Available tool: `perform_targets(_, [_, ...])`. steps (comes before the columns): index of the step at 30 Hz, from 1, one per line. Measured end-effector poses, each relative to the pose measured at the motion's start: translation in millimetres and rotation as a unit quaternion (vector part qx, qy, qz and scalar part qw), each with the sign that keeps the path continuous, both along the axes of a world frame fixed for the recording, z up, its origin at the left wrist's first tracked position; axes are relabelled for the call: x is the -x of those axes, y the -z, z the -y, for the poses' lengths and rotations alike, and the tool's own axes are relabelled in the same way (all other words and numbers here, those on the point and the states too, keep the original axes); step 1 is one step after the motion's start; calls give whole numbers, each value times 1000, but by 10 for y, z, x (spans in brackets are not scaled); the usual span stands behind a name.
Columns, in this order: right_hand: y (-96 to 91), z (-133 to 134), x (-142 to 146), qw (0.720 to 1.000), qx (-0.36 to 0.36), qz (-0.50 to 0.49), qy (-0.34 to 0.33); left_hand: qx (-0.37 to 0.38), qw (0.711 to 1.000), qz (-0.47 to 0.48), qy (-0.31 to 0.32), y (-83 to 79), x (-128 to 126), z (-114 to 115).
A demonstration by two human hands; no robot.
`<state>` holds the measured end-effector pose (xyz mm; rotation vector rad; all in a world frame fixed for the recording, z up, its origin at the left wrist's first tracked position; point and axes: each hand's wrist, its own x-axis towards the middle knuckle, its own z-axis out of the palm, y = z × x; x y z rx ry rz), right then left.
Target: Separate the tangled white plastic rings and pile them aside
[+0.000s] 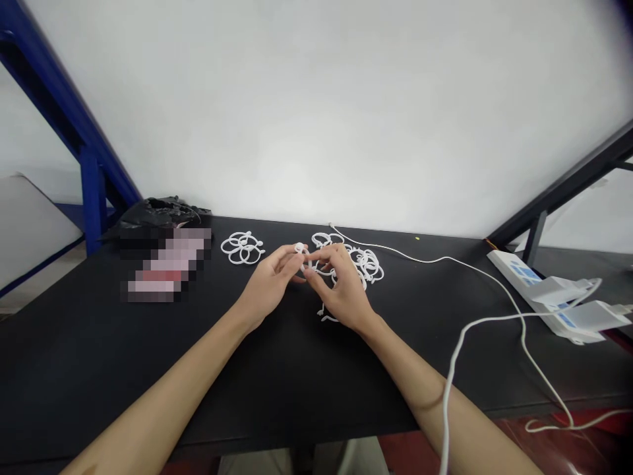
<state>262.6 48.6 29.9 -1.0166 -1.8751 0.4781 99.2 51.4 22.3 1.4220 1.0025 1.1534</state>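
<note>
Head view: from where I stand, a small white loop (300,248) sits between the two hands, pinched by the fingertips of the left hand (270,276) and by the thumb and forefinger of the right hand (345,284). Just beside the right fingers, partly hidden by them, lies a tangle of white loops (368,262); left of the left fingers rests a smaller cluster (242,249). Farther left is a black bag (161,212); well right of the fingers, a power strip (512,267). All lie on a black table (277,389).
</note>
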Motion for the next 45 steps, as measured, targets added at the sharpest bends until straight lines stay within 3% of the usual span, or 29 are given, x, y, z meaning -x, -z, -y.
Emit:
perform_targets(2, [7, 10, 13, 1000, -6, -5, 8, -96, 985, -137, -38, 28, 6, 13])
perform_targets(4, [8, 3, 14, 1000, 0, -2, 27, -195, 948, -248, -38, 69, -1, 32])
perform_targets(7, [5, -25, -4, 998, 5, 15, 53, -249, 914, -318, -23, 117, -21, 56])
perform_targets(14, [-13, -52, -17, 994, 59, -71, 52, -223, 925, -306, -19, 79, -27, 86])
perform_targets(22, [-47, -81, -61, 973, 168, -154, -25, -237, 924, -296, -46, 68, -20, 59])
perform_targets(30, [-29, -109, -78, 970, 186, -157, -29, -296, 888, -347, -58, 127, 19, 2])
perform_targets(32, [-8, -121, -76, 981, 151, -121, 25, -301, 868, -377, -119, 134, 89, -69])
perform_targets(35, [16, -135, -107, 993, 33, 13, 112, -269, 817, -456, -228, 160, 257, -207])
perform_targets(38, [49, -136, -157, 979, -67, 149, 125, -222, 776, -525, -271, 204, 413, -315])
perform_targets(45, [160, -156, -194, 933, -56, 340, 105, -214, 771, -532, -278, 205, 413, -312])
